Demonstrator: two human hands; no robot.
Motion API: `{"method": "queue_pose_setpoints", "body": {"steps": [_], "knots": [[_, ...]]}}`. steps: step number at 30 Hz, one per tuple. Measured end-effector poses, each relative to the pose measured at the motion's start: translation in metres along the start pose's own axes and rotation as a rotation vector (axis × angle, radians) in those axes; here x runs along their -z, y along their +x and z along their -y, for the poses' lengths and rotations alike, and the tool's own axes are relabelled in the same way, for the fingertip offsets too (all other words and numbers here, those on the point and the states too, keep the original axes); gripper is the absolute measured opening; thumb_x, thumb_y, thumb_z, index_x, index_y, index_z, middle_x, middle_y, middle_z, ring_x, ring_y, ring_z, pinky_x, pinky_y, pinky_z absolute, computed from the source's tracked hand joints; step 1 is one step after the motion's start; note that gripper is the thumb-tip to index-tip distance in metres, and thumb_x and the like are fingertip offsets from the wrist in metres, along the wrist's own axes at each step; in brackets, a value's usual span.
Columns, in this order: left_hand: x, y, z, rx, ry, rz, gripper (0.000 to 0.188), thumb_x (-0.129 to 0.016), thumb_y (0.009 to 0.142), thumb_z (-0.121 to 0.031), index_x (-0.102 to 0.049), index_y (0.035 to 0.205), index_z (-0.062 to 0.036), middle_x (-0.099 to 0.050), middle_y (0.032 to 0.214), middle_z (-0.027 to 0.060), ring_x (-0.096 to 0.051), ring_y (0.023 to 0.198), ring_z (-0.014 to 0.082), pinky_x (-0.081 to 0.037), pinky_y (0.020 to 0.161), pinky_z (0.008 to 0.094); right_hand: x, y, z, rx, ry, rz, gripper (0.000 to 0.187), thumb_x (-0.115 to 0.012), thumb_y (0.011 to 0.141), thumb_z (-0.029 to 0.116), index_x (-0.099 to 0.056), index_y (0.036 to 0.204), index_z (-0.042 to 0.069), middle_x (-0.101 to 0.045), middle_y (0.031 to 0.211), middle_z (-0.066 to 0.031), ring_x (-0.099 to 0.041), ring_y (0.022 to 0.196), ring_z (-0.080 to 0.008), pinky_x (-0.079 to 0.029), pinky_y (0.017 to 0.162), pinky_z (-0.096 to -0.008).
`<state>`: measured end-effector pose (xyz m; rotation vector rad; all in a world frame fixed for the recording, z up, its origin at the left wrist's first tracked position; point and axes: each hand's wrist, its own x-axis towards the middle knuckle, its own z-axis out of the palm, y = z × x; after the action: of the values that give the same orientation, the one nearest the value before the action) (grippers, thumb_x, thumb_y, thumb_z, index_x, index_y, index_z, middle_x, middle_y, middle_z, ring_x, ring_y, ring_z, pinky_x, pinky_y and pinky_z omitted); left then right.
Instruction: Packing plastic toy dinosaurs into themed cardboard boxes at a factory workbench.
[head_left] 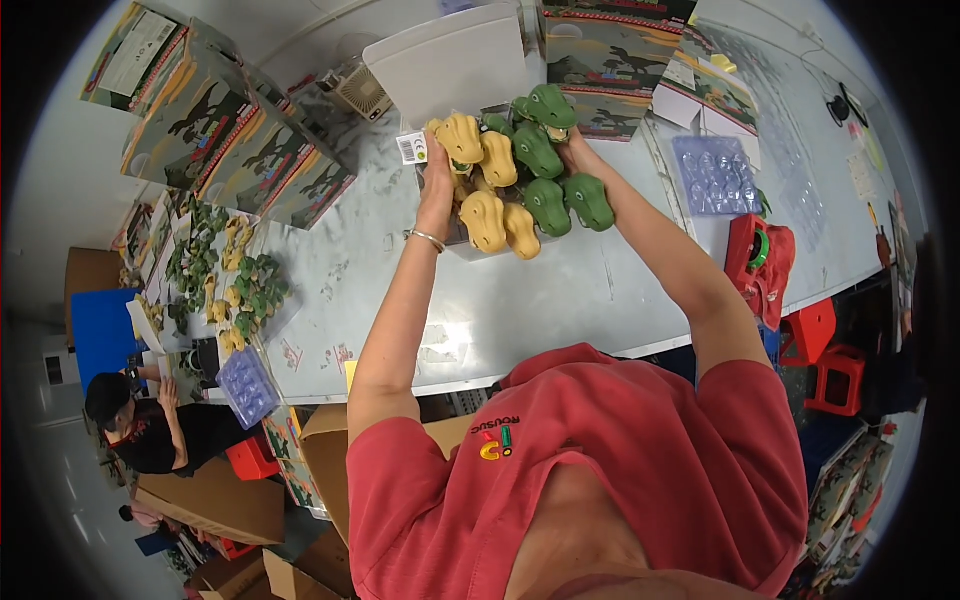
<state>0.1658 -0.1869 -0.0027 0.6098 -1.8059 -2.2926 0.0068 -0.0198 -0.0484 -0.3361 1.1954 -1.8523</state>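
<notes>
Several toy dinosaurs stand packed together in front of me, yellow ones on the left and green ones on the right, their heads towards me. They sit in a box whose white lid stands raised behind them. My left hand presses against the left side of the group, beside a small white label. On the far right side, my right hand is closed around the edge by the green dinosaurs. Its fingertips are hidden behind the toys, and the box's lower walls hardly show.
Printed dinosaur cartons stand at the left, and more cartons at the back. Loose toy dinosaurs lie on the table's left part. A clear plastic tray and red cloth lie right. Another person works at far left.
</notes>
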Motion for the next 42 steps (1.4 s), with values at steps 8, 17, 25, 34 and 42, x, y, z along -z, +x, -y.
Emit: {"method": "queue_pose_setpoints", "body": {"steps": [8, 17, 25, 34, 42], "knots": [[-0.025, -0.013, 0.010, 0.083, -0.065, 0.064, 0.075, -0.028, 0.085, -0.067, -0.032, 0.135, -0.0121, -0.044, 0.125, 0.0071, -0.049, 0.108, 0.0210, -0.043, 0.090, 0.0355, -0.016, -0.023, 0.001, -0.212, 0.084, 0.054, 0.066, -0.041, 0.085, 0.060, -0.045, 0.127, 0.009, -0.053, 0.121, -0.0070, -0.055, 0.104, -0.0192, -0.045, 0.089, -0.0345], [-0.004, 0.037, 0.085, 0.436, -0.302, -0.038, 0.065, -0.037, 0.082, -0.067, -0.052, 0.115, -0.0136, -0.056, 0.104, 0.0022, -0.055, 0.090, 0.0188, -0.046, 0.078, 0.0328, 0.015, -0.009, -0.066, -0.366, 0.217, -0.163, 0.043, -0.044, 0.090, 0.046, -0.057, 0.109, 0.010, -0.063, 0.099, -0.0044, -0.062, 0.085, -0.0172, -0.051, 0.075, -0.0340], [-0.007, 0.056, 0.093, 0.402, -0.285, -0.232, 0.060, -0.031, 0.089, -0.058, -0.050, 0.121, -0.0103, -0.056, 0.113, 0.0077, -0.056, 0.097, 0.0225, -0.048, 0.080, 0.0358, 0.069, 0.034, -0.085, -0.450, -0.189, -0.369, 0.036, -0.045, 0.090, 0.044, -0.059, 0.101, 0.013, -0.063, 0.090, -0.0041, -0.060, 0.078, -0.0146, -0.050, 0.069, -0.0310], [-0.029, -0.022, 0.044, -0.526, 0.923, -0.202, 0.049, -0.045, 0.088, -0.037, -0.042, 0.131, -0.0136, -0.023, 0.143, 0.0189, -0.016, 0.130, 0.0431, -0.016, 0.105, 0.0519, -0.018, -0.034, 0.006, 0.389, -1.398, -0.191, 0.061, -0.039, 0.087, 0.053, -0.036, 0.134, 0.014, -0.023, 0.144, -0.0127, -0.032, 0.126, -0.0365, -0.029, 0.101, -0.0441], [-0.019, 0.020, 0.082, -0.544, 1.309, -0.271, 0.028, -0.050, 0.083, -0.020, -0.060, 0.106, -0.0052, -0.036, 0.132, 0.0194, -0.035, 0.117, 0.0437, -0.034, 0.096, 0.0491, -0.024, -0.031, -0.035, -0.110, -1.693, -0.060, 0.047, -0.035, 0.090, 0.037, -0.034, 0.135, 0.021, -0.009, 0.148, -0.0105, -0.040, 0.118, -0.0417, -0.035, 0.098, -0.0477]]}}
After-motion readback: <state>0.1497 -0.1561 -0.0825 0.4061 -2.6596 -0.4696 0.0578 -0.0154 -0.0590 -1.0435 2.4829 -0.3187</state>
